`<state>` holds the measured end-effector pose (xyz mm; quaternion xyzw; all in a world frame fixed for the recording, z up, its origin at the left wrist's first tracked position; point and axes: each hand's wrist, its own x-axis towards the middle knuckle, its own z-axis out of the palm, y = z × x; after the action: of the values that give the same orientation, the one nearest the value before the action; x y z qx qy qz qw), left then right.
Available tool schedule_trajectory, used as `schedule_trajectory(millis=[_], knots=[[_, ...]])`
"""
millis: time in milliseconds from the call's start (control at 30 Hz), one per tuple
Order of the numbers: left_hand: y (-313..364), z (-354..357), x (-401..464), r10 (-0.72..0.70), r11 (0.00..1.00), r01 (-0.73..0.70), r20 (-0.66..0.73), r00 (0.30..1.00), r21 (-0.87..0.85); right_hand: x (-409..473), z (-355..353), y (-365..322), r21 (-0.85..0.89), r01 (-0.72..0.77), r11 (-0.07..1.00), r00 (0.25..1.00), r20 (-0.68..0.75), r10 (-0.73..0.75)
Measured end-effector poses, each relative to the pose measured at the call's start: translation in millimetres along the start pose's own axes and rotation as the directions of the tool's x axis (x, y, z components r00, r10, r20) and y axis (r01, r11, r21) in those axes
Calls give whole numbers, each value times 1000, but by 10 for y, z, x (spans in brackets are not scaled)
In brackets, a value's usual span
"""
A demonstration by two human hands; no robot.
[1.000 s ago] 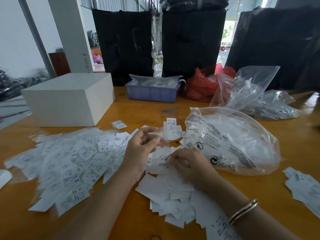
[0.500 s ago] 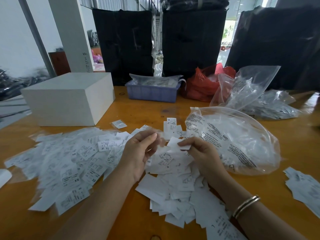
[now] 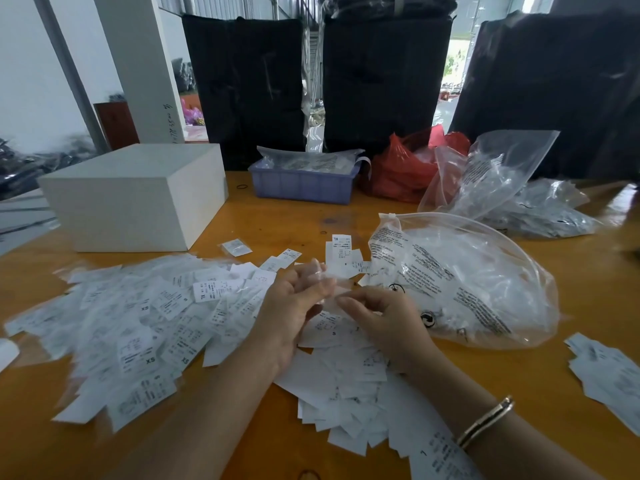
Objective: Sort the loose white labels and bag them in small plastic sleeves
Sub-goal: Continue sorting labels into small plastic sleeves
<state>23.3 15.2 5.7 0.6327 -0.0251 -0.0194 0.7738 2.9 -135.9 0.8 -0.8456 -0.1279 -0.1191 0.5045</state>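
My left hand [image 3: 294, 306] holds a small clear plastic sleeve [image 3: 320, 276] up between its fingertips, above the wooden table [image 3: 519, 393]. Close to the right of it, my right hand [image 3: 384, 318] pinches one white label [image 3: 341, 293] at the sleeve's edge. Below both hands lies a heap of loose white labels [image 3: 343, 379]. A wide spread of sleeved labels [image 3: 138, 323] with size marks covers the table to the left. A short stack of labels [image 3: 341, 252] lies just beyond my fingers.
A big clear zip bag [image 3: 467, 282] lies right of my hands, and more labels [image 3: 606, 372] sit at the right edge. At the back are a white box [image 3: 138, 195], a blue basket [image 3: 304, 183], a red bag [image 3: 401, 171] and crumpled clear bags [image 3: 512, 199]. Black sacks [image 3: 381, 81] stand behind the table.
My right hand lifted a label off the loose heap and brought it up and left to the sleeve. My left hand stayed raised and turned its fingers toward it.
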Motion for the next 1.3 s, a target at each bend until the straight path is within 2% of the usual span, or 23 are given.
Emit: schedule_trajectory(millis=[67, 233, 333, 467, 633, 767, 900, 1067, 1300], knots=[[2, 18, -20, 19, 996, -22, 35, 999, 85, 8, -22, 20, 23, 19, 1000, 998, -58, -18], [17, -34, -15, 53, 987, -62, 66, 996, 146, 27, -70, -1, 102, 20, 995, 991, -136, -6], [21, -46, -5, 66, 994, -65, -6, 998, 91, 21, -80, 21, 194, -7, 981, 977, -208, 48], [37, -64, 12, 60, 997, -63, -80, 995, -36, 25, -91, 44, 374, 34, 927, 967, -246, 63], [83, -71, -3, 21, 989, -29, -54, 998, -146, 31, -102, 42, 251, 131, 959, 955, -291, -54], [80, -47, -12, -17, 985, 10, -41, 999, -173, 18, -105, 20, 315, 85, 945, 967, -256, -2], [97, -63, -17, -15, 984, 12, -20, 1000, -175, -21, -109, -11, 404, 69, 912, 989, -151, -8], [68, -63, 4, -6, 980, 0, -29, 1000, -200, 3, -75, -20, 475, 34, 879, 982, -179, 59], [24, -87, 31, -13, 977, 6, -30, 999, -213, 4, -60, 16, 574, -16, 819, 991, -102, 90]])
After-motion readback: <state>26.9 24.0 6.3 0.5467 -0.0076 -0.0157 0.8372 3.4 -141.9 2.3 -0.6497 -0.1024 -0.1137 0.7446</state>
